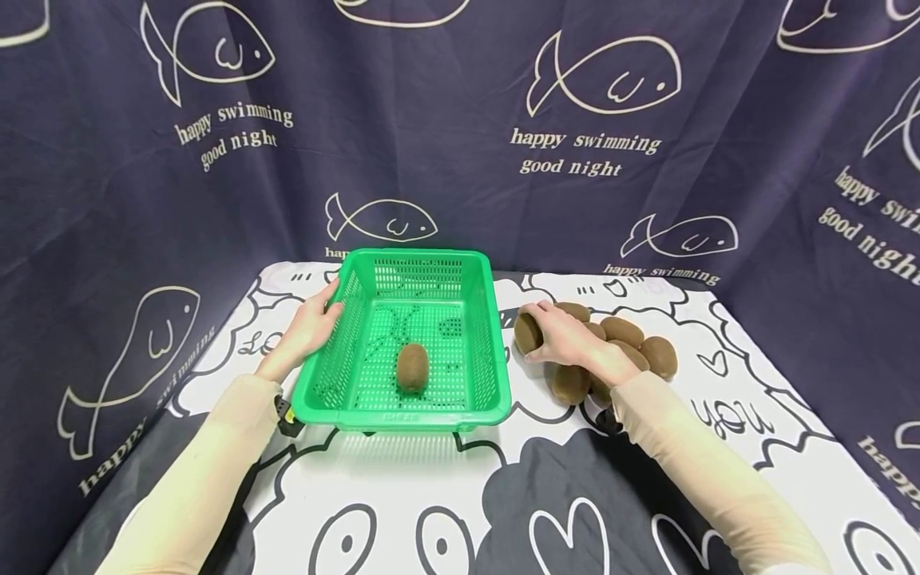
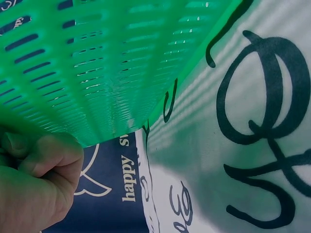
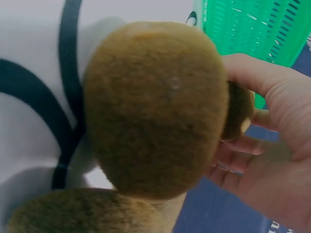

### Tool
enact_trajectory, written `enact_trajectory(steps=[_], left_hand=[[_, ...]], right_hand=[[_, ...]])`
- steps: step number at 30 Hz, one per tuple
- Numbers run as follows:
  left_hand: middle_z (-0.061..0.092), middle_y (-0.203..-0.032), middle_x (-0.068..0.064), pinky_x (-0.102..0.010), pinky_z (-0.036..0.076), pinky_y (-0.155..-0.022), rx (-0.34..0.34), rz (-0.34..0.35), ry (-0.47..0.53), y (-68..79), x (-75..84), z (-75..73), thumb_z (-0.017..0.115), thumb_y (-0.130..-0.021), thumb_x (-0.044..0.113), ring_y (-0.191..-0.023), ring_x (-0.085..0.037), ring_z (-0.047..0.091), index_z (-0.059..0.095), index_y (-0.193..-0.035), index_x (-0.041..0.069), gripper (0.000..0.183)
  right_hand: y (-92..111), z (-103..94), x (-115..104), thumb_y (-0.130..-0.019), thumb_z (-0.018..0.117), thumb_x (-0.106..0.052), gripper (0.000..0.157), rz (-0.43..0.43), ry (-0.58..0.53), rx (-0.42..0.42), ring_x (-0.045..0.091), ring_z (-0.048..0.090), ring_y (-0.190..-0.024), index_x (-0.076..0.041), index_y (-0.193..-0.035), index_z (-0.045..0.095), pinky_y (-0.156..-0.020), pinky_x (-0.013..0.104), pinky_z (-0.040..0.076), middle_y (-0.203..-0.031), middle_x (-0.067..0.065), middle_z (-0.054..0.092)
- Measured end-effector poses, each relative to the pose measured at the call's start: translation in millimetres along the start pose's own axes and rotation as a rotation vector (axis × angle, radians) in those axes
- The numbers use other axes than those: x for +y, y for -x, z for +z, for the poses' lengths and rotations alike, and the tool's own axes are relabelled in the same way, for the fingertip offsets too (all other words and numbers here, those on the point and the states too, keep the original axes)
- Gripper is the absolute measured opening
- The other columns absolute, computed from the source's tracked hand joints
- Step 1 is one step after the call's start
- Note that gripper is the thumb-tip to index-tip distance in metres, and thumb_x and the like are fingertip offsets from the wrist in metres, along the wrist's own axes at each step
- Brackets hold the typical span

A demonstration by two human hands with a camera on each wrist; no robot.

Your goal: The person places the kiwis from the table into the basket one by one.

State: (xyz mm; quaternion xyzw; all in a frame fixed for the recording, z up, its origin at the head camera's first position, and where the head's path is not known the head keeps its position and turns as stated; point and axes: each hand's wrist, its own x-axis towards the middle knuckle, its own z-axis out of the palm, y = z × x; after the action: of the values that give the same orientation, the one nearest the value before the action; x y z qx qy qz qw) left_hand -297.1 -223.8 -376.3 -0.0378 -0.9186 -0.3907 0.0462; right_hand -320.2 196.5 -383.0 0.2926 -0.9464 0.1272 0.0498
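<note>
Cream sleeve (image 1: pixel 197 471) at far left, ending in the left hand (image 1: pixel 311 321), curled round the left rim of a green basket (image 1: pixel 413 418). On the basket floor toward the near side, one kiwi (image 1: pixel 413 368). Just right of the basket, another kiwi (image 1: pixel 528 332) held between thumb and fingers of the right hand (image 1: pixel 564 331). Farther right, partly hidden by that arm, clustered kiwis (image 1: pixel 622 330) on patterned cloth (image 1: pixel 402 479).

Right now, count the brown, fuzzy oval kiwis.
9 visible: one kiwi in the green plastic basket, another kiwi in the right hand, seven kiwis clustered around that hand; some may be hidden.
</note>
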Motion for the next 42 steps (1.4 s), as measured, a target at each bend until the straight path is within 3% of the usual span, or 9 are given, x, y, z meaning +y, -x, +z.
enact_trajectory(steps=[10,21,42], left_hand=[[0.025,-0.156,-0.023,-0.054,0.022,-0.118,0.000,0.000,0.003,-0.2,-1.0,0.5,0.038,-0.101,0.018,-0.143,-0.043,0.026,0.018,-0.154,0.010,0.057],[0.025,-0.156,-0.022,-0.054,0.022,-0.118,0.003,-0.002,0.011,-0.6,-1.9,1.6,0.038,-0.101,0.019,-0.143,-0.043,0.026,0.019,-0.154,0.010,0.057],[0.025,-0.156,-0.023,-0.054,0.021,-0.119,0.002,0.006,0.011,0.6,0.7,0.0,0.038,-0.101,0.016,-0.144,-0.043,0.025,0.019,-0.154,0.008,0.057]], right_hand=[[-1.5,-23.1,-8.1,-0.062,0.087,-0.022,0.081,0.039,-0.039,0.134,0.035,0.060,-0.097,-0.008,-0.133,0.050,-0.081,0.051,0.052,-0.118,0.018,0.055],[-2.5,-31.1,-11.8,-0.064,0.086,-0.022,0.079,-0.017,-0.069,0.240,0.035,0.058,-0.101,-0.008,-0.132,0.048,-0.085,0.052,0.050,-0.123,0.017,0.053],[-5.3,-41.2,-25.6,-0.066,0.086,-0.023,0.077,-0.061,-0.076,0.294,0.032,0.059,-0.095,-0.011,-0.132,0.049,-0.080,0.048,0.052,-0.121,0.013,0.053]])
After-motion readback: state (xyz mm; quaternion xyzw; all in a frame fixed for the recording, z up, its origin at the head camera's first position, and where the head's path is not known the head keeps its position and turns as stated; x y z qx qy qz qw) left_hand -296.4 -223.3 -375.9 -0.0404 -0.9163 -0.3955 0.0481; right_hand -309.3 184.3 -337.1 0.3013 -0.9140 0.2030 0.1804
